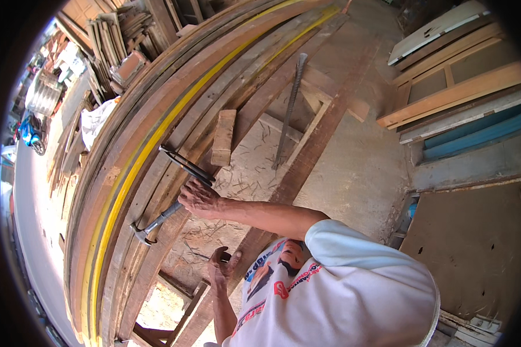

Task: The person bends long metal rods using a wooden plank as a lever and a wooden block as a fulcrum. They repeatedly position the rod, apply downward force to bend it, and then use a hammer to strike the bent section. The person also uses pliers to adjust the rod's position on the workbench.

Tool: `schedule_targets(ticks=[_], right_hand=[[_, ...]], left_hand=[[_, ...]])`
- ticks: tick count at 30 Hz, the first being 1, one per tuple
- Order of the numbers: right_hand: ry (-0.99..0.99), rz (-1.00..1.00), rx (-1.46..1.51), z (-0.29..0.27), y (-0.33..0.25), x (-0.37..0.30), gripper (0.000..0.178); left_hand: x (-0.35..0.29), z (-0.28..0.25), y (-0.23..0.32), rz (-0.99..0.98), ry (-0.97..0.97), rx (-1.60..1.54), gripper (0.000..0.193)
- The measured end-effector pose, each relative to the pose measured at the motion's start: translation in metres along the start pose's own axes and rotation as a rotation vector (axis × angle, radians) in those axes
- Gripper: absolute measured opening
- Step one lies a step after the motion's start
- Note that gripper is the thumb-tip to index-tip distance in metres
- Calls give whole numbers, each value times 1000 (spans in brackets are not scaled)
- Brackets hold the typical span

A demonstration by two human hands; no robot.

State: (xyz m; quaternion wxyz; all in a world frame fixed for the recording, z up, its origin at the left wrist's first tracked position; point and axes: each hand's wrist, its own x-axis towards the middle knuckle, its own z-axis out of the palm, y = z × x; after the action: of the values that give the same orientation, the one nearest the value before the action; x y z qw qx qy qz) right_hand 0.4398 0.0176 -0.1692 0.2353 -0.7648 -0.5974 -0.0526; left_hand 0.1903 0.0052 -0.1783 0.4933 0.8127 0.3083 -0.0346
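Note:
My right hand [200, 198] is closed around the handle of a claw hammer [162, 217], whose metal head lies over the edge of the long wooden planks [173, 130]. Just beyond that hand, a dark, slim bar-like tool [185, 164] lies across the planks; whether my fingers touch it I cannot tell. Lower down, my left hand [221, 266] hangs near a reddish-brown beam [249, 246], thumb apart from loosely bent fingers, with nothing clearly seen in it. A short wood block [223, 137] rests on the planks near the hammer.
Yellow stripes [173, 114] run along the planks. A long ribbed metal rod [290, 110] slants beside the beam. Bent nails [246, 184] litter the dusty ground. Scrap wood [113, 46] is piled at the far left; wooden frames [454, 84] and a brown panel [469, 248] stand at right.

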Motion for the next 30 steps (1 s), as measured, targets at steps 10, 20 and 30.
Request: schedule_targets(ticks=[10, 20, 30], right_hand=[[-258, -168, 32, -27, 2, 24, 32], [-180, -398, 204, -41, 21, 12, 32], [-7, -311, 430, -52, 30, -1, 40]], left_hand=[[-2, -24, 7, -183, -181, 60, 88], [60, 17, -10, -146, -42, -780, 83], [207, 49, 62, 33, -19, -1968, 69]])
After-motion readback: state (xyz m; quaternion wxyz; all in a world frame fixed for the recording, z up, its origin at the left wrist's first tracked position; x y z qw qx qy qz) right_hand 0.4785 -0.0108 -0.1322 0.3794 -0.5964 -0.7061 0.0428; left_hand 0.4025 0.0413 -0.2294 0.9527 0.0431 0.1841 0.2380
